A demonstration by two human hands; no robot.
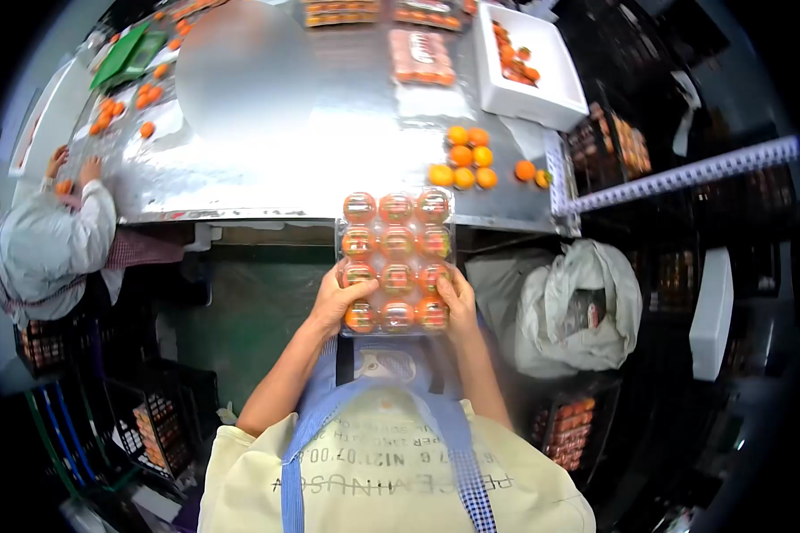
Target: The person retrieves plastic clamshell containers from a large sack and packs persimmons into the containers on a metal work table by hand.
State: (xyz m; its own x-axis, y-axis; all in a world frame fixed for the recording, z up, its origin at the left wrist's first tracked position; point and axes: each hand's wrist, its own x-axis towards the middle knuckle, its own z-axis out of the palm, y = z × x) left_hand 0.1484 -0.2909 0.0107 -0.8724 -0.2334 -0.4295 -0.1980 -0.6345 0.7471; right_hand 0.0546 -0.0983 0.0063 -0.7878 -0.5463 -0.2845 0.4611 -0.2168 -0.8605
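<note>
A clear plastic clamshell pack of tomatoes (pixel 397 242) is held level in front of my body, its far end reaching over the near edge of the metal table. My left hand (pixel 340 300) grips its left side near the bottom, thumb lying on top of the lid. On the opposite side my right hand (pixel 458 302) holds it the same way. Red-orange tomatoes show in rows through the lid, which looks shut. Just beyond the pack on the right, a group of loose orange-yellow tomatoes (pixel 460 156) rests on the table.
A white foam box (pixel 533 67) with tomatoes stands at the back right, beside a filled pack (pixel 422 58). A co-worker (pixel 58 240) reaches onto the metal table (pixel 258 169) at left, near a green tray (pixel 126 55). A white bag (pixel 582 306) hangs right; crates (pixel 156 431) stand below.
</note>
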